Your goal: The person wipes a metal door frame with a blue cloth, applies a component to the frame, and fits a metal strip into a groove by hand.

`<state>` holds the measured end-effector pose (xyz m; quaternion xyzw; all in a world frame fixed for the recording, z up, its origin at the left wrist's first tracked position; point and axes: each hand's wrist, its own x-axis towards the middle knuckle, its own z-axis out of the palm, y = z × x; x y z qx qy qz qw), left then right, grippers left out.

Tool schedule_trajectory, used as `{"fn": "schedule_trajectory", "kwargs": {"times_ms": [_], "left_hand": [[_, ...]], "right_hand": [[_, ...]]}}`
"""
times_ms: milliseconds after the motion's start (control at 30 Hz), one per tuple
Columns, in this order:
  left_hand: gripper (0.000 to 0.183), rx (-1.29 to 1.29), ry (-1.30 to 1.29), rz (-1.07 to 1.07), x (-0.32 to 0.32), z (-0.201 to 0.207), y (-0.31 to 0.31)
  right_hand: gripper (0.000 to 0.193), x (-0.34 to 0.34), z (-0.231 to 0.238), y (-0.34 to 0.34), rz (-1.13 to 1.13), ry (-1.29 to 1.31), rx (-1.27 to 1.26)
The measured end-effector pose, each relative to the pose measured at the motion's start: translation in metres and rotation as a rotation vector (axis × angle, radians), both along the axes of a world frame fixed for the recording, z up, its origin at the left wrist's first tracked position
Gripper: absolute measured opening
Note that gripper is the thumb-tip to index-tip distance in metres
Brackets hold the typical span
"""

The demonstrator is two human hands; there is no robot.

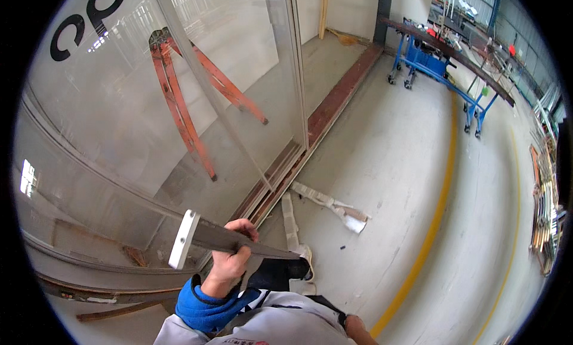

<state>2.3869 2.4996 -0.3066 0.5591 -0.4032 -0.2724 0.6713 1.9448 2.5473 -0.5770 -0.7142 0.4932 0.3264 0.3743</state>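
Observation:
My left hand (228, 262), in a blue cuff (203, 306), is closed around a grey-brown flat bar (218, 238). Its fingertips show on the far side and the thumb lies on the near side. A short white crosspiece (184, 239) with small dark holes sits at the bar's left end. The bar runs rightward past my hand toward my shoe (307, 262). At the lower edge a bare part of my right arm (358, 330) shows; the right hand itself is outside the picture. Tall framed glass panels (239, 76) stand just beyond the bar.
An orange stepladder (179, 106) stands behind the glass. Wrapped strips (331, 205) lie on the floor beside the red-brown bottom track (340, 94). A blue wheeled stand (427, 64) carries a long dark beam at the back right. Stacked profiles (542, 208) lie at the far right.

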Motion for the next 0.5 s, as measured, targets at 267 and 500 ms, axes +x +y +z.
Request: {"fn": "schedule_trajectory", "kwargs": {"times_ms": [267,500], "left_hand": [[0.025,0.040,0.145,0.272,-0.024,-0.033,-0.273],[0.014,-0.023,0.033,0.256,0.054,-0.112,-0.428]], "right_hand": [[0.050,0.270,0.249,-0.238,0.026,-1.027,-0.178],[0.026,0.298,0.324,-0.402,-0.094,-1.256,-0.028]]}}
